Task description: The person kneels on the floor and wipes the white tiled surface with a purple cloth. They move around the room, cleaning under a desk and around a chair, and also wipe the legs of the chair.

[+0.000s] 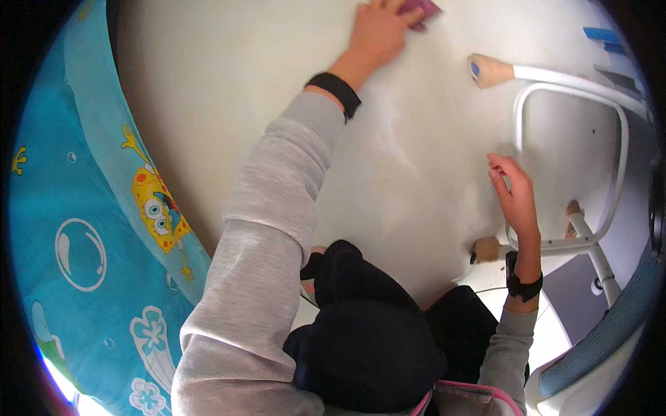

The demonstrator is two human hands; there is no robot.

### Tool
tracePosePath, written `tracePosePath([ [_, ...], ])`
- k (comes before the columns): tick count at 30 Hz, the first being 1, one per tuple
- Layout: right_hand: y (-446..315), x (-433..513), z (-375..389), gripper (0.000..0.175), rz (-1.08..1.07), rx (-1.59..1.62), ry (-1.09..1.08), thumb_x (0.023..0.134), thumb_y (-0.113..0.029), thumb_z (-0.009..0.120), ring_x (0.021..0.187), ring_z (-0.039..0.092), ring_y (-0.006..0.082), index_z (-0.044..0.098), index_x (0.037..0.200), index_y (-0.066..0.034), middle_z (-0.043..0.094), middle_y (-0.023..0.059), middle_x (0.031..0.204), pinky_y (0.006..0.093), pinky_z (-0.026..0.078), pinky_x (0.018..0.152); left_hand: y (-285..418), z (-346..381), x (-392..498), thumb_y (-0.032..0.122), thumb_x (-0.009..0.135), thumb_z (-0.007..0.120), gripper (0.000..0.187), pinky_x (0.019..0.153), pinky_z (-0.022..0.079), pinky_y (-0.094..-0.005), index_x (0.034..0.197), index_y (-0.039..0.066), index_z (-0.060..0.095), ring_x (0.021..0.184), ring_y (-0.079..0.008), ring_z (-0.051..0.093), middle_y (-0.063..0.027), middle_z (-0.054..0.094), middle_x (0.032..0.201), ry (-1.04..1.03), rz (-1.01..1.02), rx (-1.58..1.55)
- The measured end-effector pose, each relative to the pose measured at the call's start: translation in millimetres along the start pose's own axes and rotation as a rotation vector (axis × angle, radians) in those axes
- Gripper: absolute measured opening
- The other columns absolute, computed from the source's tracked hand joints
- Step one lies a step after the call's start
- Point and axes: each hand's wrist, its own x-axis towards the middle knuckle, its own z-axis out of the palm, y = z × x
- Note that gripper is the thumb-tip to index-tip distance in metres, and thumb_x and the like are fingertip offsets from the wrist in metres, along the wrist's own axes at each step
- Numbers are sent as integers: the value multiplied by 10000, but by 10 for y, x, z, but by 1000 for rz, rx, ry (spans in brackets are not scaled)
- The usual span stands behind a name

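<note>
My left hand (379, 32) reaches far forward at the top of the view, on the white floor (250, 67). Its fingers press on a purple cloth or pad (422, 11), partly hidden beneath them; the exact kind cannot be told. My right hand (512, 190) is raised at the right, its fingers loosely curled and apart, with nothing seen in it. It is nearest to the white tubular metal frame (520, 112) behind it. Both wrists wear black bands, and my grey sleeves are pushed up.
The metal frame's legs end in tan covers (491, 72), (487, 249) on the right. A blue cartoon-print bedspread (104, 208) hangs along the left. Blue objects (602, 35) lie at the upper right. A blue mesh-like edge (593, 333) curves at the lower right.
</note>
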Motion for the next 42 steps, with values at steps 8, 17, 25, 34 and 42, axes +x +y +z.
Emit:
tracePosePath([
  [8,48,-371,-285,231,-23,7,102,930,-71,575,870,622,236,605,1146,3,644,127,976,324,487,824,1449,79,-1543,113,817,554,442,782,429,-397,1234,243,619,978,-245,508,-27,528,1048,-208,449,-334],
  [17,9,-576,-392,235,-42,2,119,933,-57,573,875,618,216,602,1157,6,643,120,979,308,486,822,1941,9,-1929,172,965,510,204,867,436,-420,966,26,652,877,-295,540,-150,552,967,-312,-141,-1432],
  [25,272,-1089,-402,244,53,-59,101,930,-59,575,901,619,221,604,1164,5,636,128,1021,309,484,826,1976,349,-671,11,758,621,382,839,395,-405,1137,-18,589,1041,-342,449,-146,466,1183,-66,-165,-228],
  [34,294,-1399,-303,257,197,-79,34,944,-100,563,943,622,274,602,1187,-27,627,144,1020,366,494,854,2103,687,-445,119,813,588,308,853,405,-364,1062,256,709,1049,-237,473,-8,505,1178,-23,259,-283],
  [42,5,-1017,-322,250,17,-109,73,941,-83,564,909,610,226,598,1174,1,629,127,1002,317,478,829,2512,269,-1841,152,788,618,161,860,396,-351,893,234,708,1039,-209,488,26,526,1173,-464,780,-509],
])
